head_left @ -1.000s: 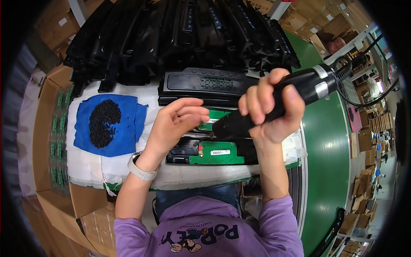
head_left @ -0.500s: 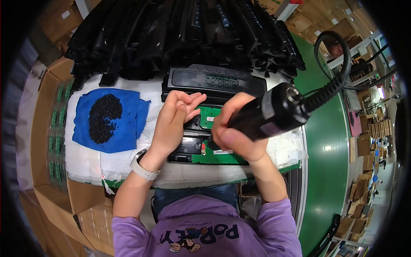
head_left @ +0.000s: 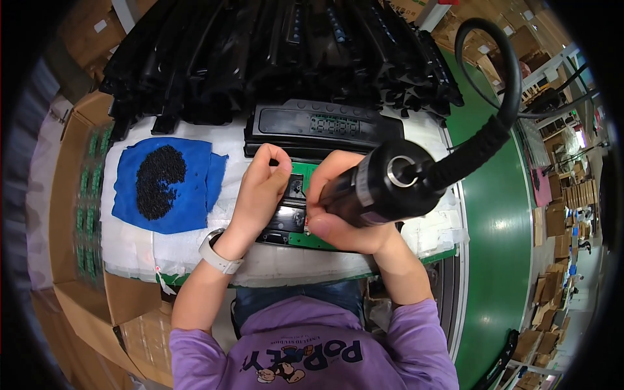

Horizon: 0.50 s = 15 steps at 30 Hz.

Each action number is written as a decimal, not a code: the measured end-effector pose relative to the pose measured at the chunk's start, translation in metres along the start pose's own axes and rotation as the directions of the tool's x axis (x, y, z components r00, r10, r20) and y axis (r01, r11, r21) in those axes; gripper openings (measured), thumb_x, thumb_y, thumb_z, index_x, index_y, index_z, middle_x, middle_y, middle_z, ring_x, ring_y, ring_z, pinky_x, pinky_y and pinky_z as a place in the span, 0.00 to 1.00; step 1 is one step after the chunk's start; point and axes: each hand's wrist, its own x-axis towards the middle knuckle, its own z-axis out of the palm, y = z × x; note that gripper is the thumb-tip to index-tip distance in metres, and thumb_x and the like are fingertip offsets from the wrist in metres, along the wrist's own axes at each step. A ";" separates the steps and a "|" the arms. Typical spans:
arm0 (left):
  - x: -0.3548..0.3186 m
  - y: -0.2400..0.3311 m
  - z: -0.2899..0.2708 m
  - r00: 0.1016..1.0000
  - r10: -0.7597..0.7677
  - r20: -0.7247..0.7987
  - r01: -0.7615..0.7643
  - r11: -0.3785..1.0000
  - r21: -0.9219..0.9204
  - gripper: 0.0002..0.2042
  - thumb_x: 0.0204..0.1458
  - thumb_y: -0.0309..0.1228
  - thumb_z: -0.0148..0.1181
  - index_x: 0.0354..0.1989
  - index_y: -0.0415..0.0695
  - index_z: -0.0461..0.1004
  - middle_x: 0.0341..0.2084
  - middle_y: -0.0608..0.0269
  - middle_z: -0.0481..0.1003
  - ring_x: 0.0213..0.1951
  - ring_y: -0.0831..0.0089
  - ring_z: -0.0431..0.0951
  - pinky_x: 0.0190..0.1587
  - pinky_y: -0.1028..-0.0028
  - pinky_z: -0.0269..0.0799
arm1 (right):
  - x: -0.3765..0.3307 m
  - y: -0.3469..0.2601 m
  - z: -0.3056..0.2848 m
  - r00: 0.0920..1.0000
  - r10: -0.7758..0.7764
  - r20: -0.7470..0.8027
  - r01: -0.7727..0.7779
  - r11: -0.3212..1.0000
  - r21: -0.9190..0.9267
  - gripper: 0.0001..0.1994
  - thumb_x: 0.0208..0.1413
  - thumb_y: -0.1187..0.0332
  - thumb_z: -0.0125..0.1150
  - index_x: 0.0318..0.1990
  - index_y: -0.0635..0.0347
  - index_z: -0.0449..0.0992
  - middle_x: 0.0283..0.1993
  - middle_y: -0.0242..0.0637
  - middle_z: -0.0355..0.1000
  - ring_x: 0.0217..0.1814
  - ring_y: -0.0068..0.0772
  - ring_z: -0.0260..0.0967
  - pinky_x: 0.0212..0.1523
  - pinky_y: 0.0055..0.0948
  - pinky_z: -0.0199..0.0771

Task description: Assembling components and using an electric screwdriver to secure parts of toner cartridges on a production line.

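My right hand (head_left: 359, 235) is wrapped round a black corded electric screwdriver (head_left: 383, 188), whose tip is hidden behind the hand. It is over a black plastic panel (head_left: 284, 220) with green circuit boards (head_left: 300, 168) set in it. Just left of the boards, my left hand (head_left: 260, 187) has thumb and forefinger pinched together; whatever is between them is too small to make out. A matching black panel with a display window (head_left: 279, 119) lies beyond both hands. On the left, a heap of small black screws (head_left: 155, 185) rests on a blue cloth (head_left: 125, 207).
Several long black plastic housings (head_left: 260, 52) are piled along the far side of the white-covered table (head_left: 175, 250). A cardboard box (head_left: 133, 300) with trays of green boards (head_left: 88, 208) stands at the left. The thick screwdriver cable (head_left: 510, 78) loops at the right, over a green belt (head_left: 495, 240).
My right hand and the screwdriver have moved left, and the screwdriver stands more upright. My left hand's fingers, spread before, have curled into a pinch.
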 end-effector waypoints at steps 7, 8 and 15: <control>-0.007 0.024 0.007 0.981 -0.062 0.182 0.086 0.988 -0.126 0.06 0.54 0.25 0.54 0.35 0.39 0.63 0.18 0.64 0.72 0.21 0.77 0.74 0.22 0.84 0.66 | 0.006 -0.010 -0.033 0.976 -0.205 -0.073 0.213 0.841 0.498 0.16 0.49 0.61 0.59 0.37 0.61 0.63 0.17 0.29 0.61 0.12 0.23 0.58 0.19 0.27 0.64; -0.006 0.026 0.009 0.977 -0.071 0.199 0.099 0.986 -0.134 0.06 0.53 0.24 0.56 0.33 0.38 0.65 0.19 0.61 0.74 0.23 0.75 0.77 0.25 0.83 0.70 | 0.007 -0.015 -0.038 0.955 -0.273 -0.117 0.294 0.815 0.498 0.16 0.52 0.58 0.57 0.38 0.61 0.63 0.18 0.29 0.62 0.12 0.23 0.59 0.20 0.28 0.65; -0.008 0.024 0.005 0.962 -0.095 0.256 0.122 0.988 -0.092 0.04 0.49 0.20 0.59 0.25 0.34 0.72 0.19 0.60 0.74 0.20 0.76 0.76 0.24 0.80 0.73 | 0.001 -0.014 -0.051 0.875 -0.314 -0.368 0.471 0.728 0.499 0.16 0.56 0.57 0.49 0.43 0.62 0.63 0.20 0.32 0.62 0.15 0.27 0.60 0.25 0.33 0.67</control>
